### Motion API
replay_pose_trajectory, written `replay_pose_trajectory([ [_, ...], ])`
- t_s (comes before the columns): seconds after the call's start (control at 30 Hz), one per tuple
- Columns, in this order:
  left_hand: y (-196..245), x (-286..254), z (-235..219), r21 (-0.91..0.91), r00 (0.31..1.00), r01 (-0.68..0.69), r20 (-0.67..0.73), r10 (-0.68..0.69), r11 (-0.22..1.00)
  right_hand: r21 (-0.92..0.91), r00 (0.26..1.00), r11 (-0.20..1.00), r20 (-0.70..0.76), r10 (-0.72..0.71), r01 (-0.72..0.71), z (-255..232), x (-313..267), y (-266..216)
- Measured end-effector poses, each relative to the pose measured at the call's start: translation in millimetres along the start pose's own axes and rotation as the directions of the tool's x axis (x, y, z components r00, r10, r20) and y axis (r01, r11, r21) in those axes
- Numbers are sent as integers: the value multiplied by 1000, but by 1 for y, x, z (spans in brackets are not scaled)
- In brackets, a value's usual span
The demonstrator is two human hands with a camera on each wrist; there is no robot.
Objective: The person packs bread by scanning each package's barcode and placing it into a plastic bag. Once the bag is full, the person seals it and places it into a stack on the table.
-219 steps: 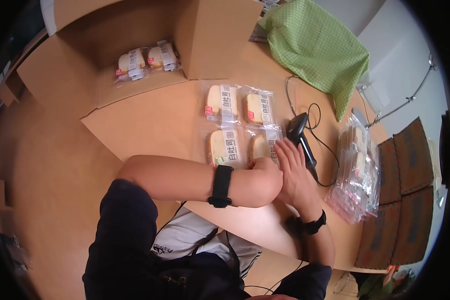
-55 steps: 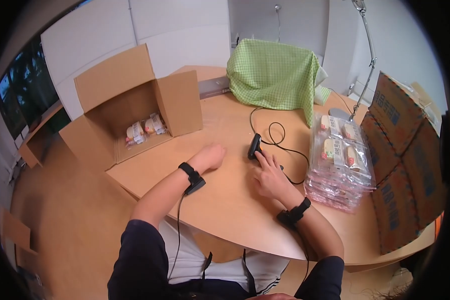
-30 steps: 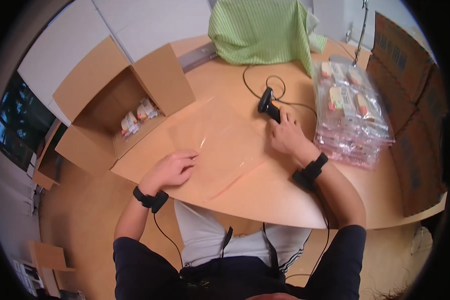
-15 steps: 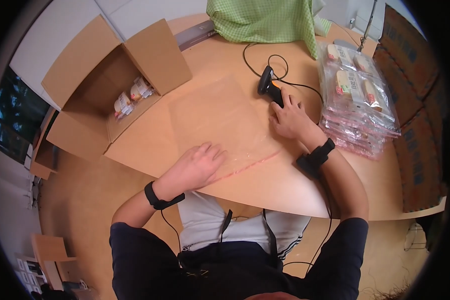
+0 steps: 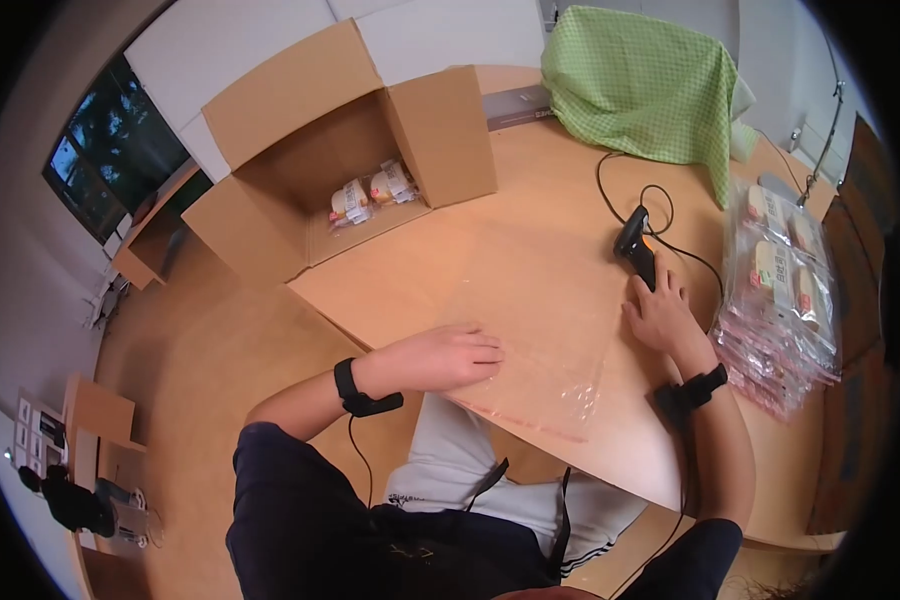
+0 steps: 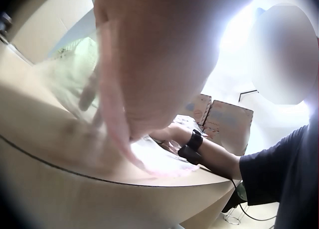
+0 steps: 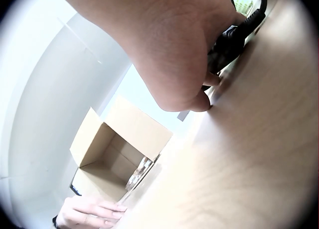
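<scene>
A flat clear plastic bag [image 5: 545, 335] with a pink strip along its near edge lies on the table [image 5: 390, 270]. My left hand [image 5: 450, 357] rests on its near left part, fingers loosely extended. In the left wrist view the pink strip [image 6: 112, 109] runs close along that hand, and clear film overlaps some fingers. To the right, my right hand [image 5: 662, 315] holds the handle end of a black barcode scanner [image 5: 632, 240]. The right wrist view shows the scanner [image 7: 229, 47] partly hidden behind that hand.
An open cardboard box [image 5: 320, 160] with sliced-bread packs [image 5: 355, 202] inside stands at back left. Bagged bread packs [image 5: 780, 300] are stacked at right beside brown cartons [image 5: 860, 350]. A green checked cloth [image 5: 640, 95] drapes something behind the scanner's cable [image 5: 670, 210].
The bread packs laid out mid-table in the oldest frame are gone from there. An empty clear bag now lies flat instead. My left hand has settled on it; my right hand stays at the scanner.
</scene>
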State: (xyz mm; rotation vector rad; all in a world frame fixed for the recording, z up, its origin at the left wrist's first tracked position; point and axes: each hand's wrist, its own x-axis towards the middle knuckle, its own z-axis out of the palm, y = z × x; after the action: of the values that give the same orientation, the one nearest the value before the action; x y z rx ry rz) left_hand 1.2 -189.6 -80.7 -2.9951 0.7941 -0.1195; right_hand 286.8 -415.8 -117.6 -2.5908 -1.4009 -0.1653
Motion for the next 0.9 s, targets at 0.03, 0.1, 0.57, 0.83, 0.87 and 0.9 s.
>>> replay_pose_trajectory([
  [0.03,-5,-4,-1,12,992,-105,-71,106,994,9,1000,1000,4,2,-2,-1,0,-1],
  [0.1,-3,-7,-17,-65,998,-47,-56,43,997,18,1000,1000,4,2,-2,1,0,0],
  [0.57,-245,-110,-41,91,82,994,-205,-975,64,25,1000,1000,-6,7,-7,5,-1,4],
  [0.83,-275,-109,-25,-58,-143,988,10,-990,-143,-17,997,999,-56,-48,47,13,1,9],
  [0.87,-275,-108,-19,-30,-134,990,46,-990,-135,-23,997,998,-54,-57,56,12,1,9],
  [0.9,-273,-107,-17,-42,-130,990,55,-990,-132,-20,997,998,-54,-58,57,10,0,8],
])
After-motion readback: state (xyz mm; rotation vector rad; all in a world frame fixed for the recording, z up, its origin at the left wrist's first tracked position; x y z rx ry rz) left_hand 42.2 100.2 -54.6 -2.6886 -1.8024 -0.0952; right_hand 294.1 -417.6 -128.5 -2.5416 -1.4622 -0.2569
